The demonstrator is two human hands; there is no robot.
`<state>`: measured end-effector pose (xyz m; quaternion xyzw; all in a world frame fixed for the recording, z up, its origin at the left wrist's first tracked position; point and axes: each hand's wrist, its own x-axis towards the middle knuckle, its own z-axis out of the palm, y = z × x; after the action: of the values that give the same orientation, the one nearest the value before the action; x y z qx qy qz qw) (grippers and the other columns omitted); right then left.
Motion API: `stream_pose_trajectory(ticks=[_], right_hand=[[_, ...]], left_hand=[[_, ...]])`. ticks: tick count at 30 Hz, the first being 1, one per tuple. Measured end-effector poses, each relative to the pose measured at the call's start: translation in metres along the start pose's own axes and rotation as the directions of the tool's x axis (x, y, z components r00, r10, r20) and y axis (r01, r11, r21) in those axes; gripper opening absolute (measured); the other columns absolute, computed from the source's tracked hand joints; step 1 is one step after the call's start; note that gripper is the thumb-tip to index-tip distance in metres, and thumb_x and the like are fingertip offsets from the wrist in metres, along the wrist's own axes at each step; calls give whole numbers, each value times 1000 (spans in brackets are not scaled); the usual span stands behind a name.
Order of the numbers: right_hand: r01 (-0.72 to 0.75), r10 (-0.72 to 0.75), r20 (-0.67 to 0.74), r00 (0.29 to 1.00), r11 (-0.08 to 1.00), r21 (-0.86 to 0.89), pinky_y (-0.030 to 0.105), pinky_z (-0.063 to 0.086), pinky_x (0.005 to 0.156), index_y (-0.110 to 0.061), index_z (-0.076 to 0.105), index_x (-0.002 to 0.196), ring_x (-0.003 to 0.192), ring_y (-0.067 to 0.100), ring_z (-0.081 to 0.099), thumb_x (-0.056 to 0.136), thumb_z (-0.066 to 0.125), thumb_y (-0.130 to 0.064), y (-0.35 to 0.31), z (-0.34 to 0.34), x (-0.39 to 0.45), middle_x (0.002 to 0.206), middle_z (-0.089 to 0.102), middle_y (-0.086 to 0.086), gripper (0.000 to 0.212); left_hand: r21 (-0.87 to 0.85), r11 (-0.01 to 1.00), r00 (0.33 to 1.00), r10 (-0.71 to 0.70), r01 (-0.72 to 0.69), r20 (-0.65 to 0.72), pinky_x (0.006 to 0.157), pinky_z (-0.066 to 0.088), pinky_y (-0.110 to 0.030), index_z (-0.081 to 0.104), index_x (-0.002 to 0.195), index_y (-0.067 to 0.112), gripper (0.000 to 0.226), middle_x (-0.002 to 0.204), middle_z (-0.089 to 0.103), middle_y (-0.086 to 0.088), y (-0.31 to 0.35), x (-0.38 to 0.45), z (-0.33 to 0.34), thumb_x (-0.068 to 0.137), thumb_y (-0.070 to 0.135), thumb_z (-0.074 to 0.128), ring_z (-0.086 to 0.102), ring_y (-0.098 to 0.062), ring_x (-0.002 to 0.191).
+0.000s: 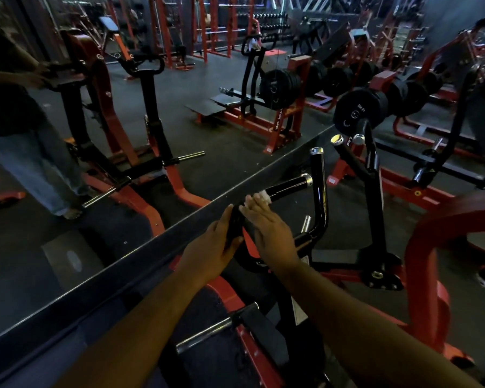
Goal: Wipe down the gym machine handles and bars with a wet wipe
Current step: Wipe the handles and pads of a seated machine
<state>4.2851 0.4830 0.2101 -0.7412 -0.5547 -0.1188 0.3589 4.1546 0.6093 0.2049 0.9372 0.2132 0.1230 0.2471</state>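
Note:
A black gym machine handle with a chrome end cap slants up to the right, joined to an upright black bar. My right hand lies over the handle's lower part with fingers fairly straight, pressing a white wet wipe against it; the wipe shows at my fingertips. My left hand grips the lower black section of the same handle, thumb on one side and fingers on the other. Both forearms reach in from the bottom of the view.
A wall mirror with a dark sill runs diagonally on the left, reflecting the machine and a person. The red frame curves at the right. Weight plates and chrome pegs stand nearby.

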Motion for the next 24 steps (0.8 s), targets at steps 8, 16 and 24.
stream_pose_trajectory(ticks=[8, 16, 24], right_hand=[[-267, 270, -275, 923, 962, 47, 38, 38, 119, -14, 60, 137, 142, 6, 39, 95, 47, 6, 22, -38, 23, 149, 49, -5, 48], [109, -110, -65, 992, 994, -27, 33, 30, 122, -8, 61, 137, 149, 23, 34, 98, 54, 2, -19, 35, -21, 154, 47, 8, 41], [110, -105, 297, 949, 994, -2, 28, 32, 120, -17, 60, 138, 143, -1, 38, 105, 46, -12, 12, 9, -116, 150, 48, -20, 37]], left_hand=[[21, 998, 998, 65, -65, -21, 86, 56, -38, 6, 163, 39, 82, 162, 27, 0, -18, -12, -3, 100, 55, 55, 54, -23, 129], [-110, 994, 994, 10, -23, -111, 98, 52, -43, 49, 149, 25, 50, 147, 45, -2, -43, -13, -22, 101, 17, 59, 58, -26, 124], [-100, 986, 991, 126, -130, -46, 99, 53, -48, 34, 156, 32, 53, 153, 42, 0, -26, -1, -26, 106, 35, 51, 59, -21, 124]])
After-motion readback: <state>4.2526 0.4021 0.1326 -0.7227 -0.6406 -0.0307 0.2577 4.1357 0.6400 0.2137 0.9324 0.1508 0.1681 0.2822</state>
